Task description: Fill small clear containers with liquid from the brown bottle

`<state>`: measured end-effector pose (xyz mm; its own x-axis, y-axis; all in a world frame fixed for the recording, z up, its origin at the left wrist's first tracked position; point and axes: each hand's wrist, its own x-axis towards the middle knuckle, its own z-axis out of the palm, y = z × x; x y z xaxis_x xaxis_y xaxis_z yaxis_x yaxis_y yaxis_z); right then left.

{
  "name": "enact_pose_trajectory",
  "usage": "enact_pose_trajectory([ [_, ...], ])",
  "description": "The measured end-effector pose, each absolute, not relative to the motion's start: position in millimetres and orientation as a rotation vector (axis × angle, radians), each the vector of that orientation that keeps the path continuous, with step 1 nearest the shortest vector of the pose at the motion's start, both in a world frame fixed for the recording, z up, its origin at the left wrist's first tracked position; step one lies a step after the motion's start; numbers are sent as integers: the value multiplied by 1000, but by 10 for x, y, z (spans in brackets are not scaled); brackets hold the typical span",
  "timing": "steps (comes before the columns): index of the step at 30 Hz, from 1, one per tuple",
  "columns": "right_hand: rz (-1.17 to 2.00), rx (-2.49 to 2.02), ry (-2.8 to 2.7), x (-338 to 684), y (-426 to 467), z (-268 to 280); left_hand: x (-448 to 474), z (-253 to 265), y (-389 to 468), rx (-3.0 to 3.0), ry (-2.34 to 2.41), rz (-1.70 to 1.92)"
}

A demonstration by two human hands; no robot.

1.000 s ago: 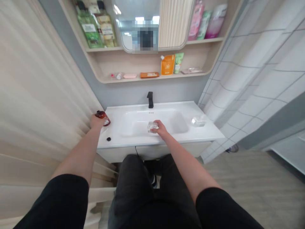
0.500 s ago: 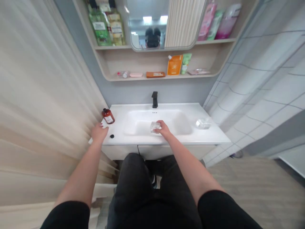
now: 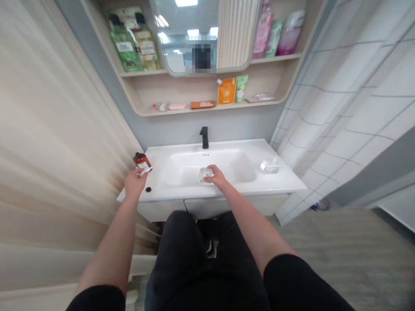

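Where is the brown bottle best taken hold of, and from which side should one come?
Probably grip the brown bottle around its wide body, from the sink side: it stands upright, the curtain hangs close on its left, and the left hand is in front.

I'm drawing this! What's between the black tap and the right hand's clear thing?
In the head view, tiny dark holes and then white basin lie between the tap and the clear thing.
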<state>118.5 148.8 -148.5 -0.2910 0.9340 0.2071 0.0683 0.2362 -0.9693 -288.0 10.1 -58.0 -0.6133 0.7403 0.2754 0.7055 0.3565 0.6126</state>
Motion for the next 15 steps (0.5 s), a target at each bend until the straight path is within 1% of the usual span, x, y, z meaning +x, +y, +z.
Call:
enact_pose_trajectory([
  [1,1203,-951,-1580,1188,1484,-1482,-2700,-552,170,1408,2458,1217],
  [3,1221,-939,-1574,1196,1474,-1470,-2277,-512,342,1497,2120,1348],
  [5,1221,-949,-1589,1202,1464,-1453,-1846,-492,527,1568,1786,1353],
  [7,1215,-971,-1602,1204,1461,-1444,-1488,-481,689,1647,1645,1307],
  [10,1200,-986,-1609,1198,1479,-1461,-1169,-448,861,1808,1587,1225],
  [15,1207,-977,-1617,1193,1510,-1503,-1062,-353,1015,2063,1698,1104],
])
